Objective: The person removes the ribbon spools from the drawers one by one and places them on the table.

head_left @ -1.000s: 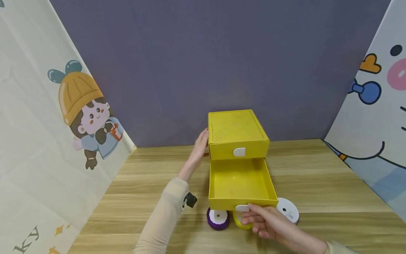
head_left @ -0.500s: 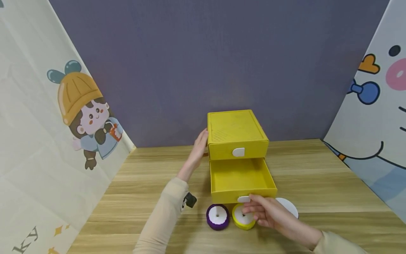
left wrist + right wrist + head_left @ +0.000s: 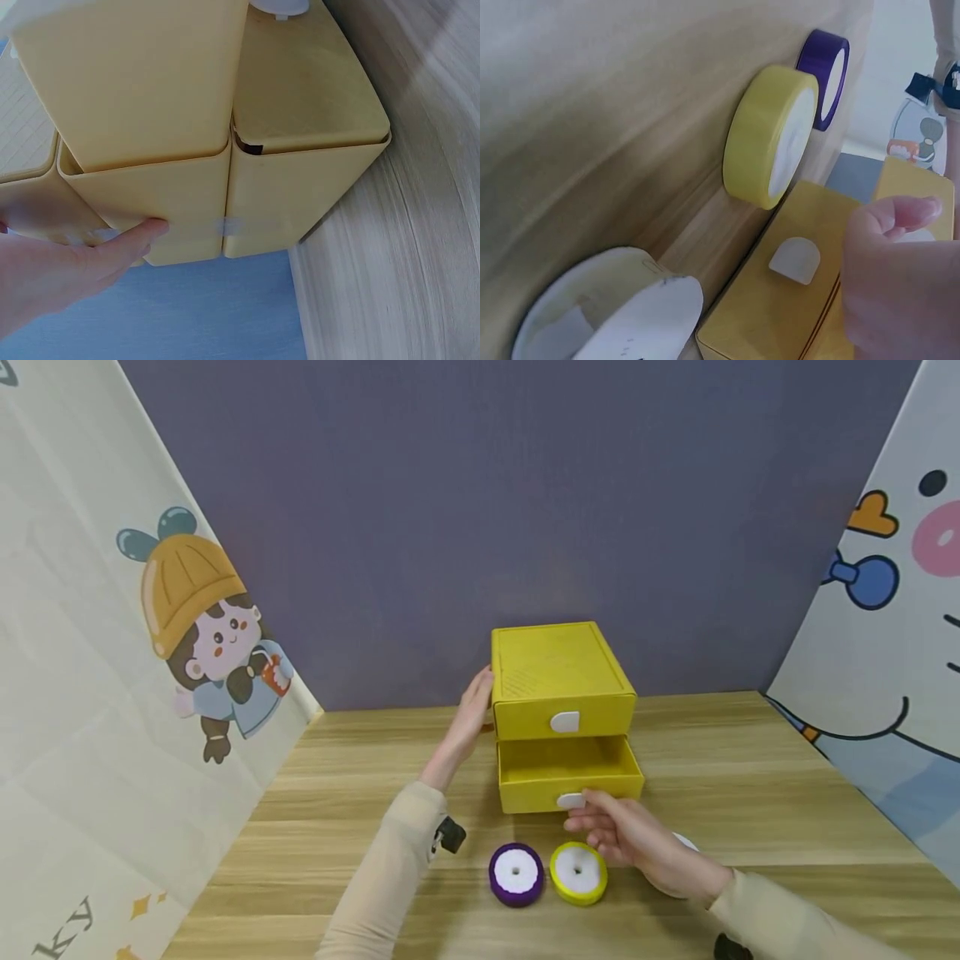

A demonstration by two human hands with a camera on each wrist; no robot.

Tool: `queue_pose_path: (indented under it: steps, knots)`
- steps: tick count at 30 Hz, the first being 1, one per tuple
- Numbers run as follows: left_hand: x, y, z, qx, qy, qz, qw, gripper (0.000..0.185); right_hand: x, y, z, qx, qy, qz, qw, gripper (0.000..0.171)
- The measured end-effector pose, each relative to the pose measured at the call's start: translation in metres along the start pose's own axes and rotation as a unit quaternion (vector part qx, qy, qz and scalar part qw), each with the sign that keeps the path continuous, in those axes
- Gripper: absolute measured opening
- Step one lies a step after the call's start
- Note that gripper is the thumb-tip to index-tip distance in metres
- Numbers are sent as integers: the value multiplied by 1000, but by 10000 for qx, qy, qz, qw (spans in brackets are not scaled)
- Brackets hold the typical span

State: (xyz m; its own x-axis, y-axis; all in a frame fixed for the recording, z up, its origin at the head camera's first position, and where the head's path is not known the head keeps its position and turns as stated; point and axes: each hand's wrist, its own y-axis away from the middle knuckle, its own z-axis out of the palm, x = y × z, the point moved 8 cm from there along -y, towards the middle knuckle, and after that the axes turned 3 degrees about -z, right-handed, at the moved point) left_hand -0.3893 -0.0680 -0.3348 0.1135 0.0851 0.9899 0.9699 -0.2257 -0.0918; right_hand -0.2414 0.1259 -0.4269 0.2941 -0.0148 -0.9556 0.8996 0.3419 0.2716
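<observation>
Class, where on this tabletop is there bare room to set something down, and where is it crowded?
Bare wood lies right of the yellow drawer box, towards the cartoon panel, and left of the left hand. Crowded: in front of the lower drawer, with purple spool, yellow spool and right hand.

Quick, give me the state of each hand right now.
Left hand: open, straight fingers resting against the side of the yellow drawer box.
Right hand: open, fingertips at the white handle of the lower drawer.
</observation>
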Motion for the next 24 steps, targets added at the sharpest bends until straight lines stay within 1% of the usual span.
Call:
queue_pose_path:
  steps: [5,10,16,24]
  knots:
    - [-1,0,-1,1,20,-49,10000,65,-6,-11,-3,120,-95,-123,9998,44]
    - [-1,-1,-1,54,-36,-21,10000,64,-11,-21,-5,73,-221,-254,9994,44]
    - [-2,-1,0,36,-39,-61,10000,64,-14,-31,-11,265,-64,-256,9993,52]
    - [0,-2,0,28,-100,55,9999,65,-17,-43,-15,360,-58,-286,9989,45]
